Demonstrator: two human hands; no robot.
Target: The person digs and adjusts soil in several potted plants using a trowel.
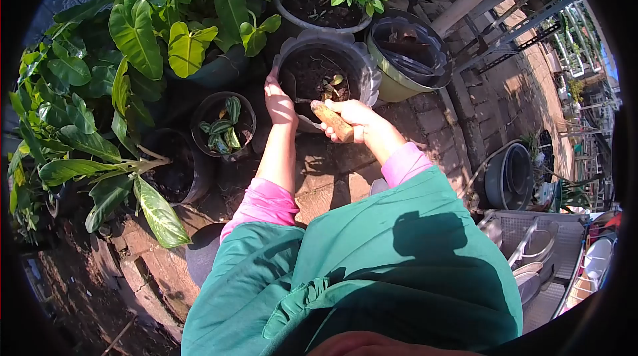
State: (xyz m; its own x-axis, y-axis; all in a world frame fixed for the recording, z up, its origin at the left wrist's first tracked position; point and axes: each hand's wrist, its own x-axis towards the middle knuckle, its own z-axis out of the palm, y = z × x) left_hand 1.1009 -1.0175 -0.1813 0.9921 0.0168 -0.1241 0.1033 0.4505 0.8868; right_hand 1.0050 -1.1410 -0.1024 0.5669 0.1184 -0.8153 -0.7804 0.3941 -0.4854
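Note:
A grey plastic plant pot (pixel 370 67) with a scalloped rim stands in front of me, with dark soil and a small plant with a few leaves (pixel 337 85) inside. My left hand (pixel 280 105) grips the pot's near left side at the rim. In my right hand (pixel 362 120), closed round it, is the worn wooden handle of a hand trowel (pixel 331 121). Its dark metal part points left into the pot over the soil; shadow makes the blade's outline hard to see.
Left of the pot sits a small pot of variegated leaves (pixel 224 125), beside large leafy plants (pixel 136 37). Stacked pots (pixel 397 84) stand close on the right, and a wide pot with a shrub (pixel 322 27) is behind. Brick paving (pixel 325 186) lies below. Further right are black buckets (pixel 508 177) and a shoe rack (pixel 565 243).

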